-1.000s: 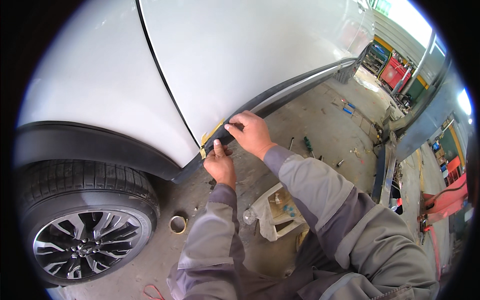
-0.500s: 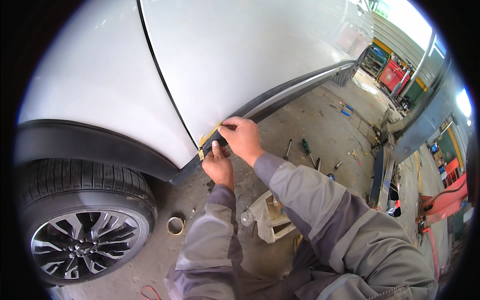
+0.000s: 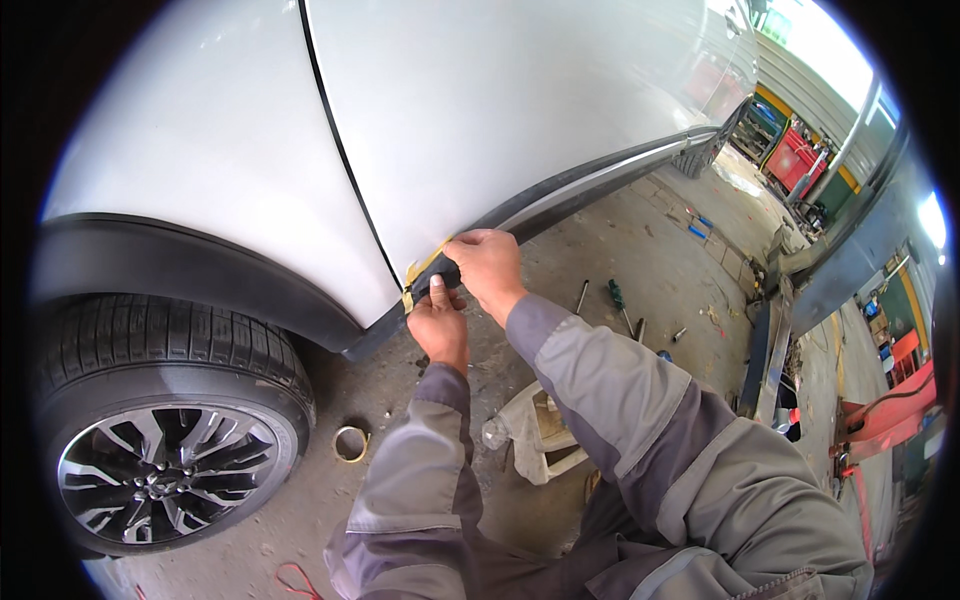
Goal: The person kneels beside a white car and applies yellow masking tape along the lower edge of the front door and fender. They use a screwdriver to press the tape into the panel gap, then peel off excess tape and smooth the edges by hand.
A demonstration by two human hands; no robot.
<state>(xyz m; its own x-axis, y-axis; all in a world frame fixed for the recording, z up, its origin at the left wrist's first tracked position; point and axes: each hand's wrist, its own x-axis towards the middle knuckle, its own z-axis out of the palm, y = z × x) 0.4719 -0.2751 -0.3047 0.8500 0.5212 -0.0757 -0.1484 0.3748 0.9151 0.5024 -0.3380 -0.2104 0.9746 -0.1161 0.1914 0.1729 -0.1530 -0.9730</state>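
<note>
On the floor (image 3: 640, 205), a tape roll (image 3: 350, 459) is noted near the wheel (image 3: 170, 482), and a pale frame (image 3: 550, 463) is partly hidden by the right sleeve (image 3: 620, 385). A green-handled screwdriver (image 3: 617, 298) lies beyond that sleeve, with blue-handled pliers (image 3: 698, 229) farther off. A red cord (image 3: 298, 578) is seen at the lower edge, and a red jack (image 3: 900, 408) at far right. Part of the trim (image 3: 423, 284) is blocked from view by the hands. The trim is located along the white door's (image 3: 500, 110) lower edge, just right of the arch moulding (image 3: 190, 258); its long axis is slanted from lower left to upper right. Yellow tape (image 3: 424, 263) is laid along its upper side. The trim is clamped by the left hand (image 3: 438, 328), thumb on its face, and pinched by the right hand (image 3: 487, 266) near the tape's upper end.
</note>
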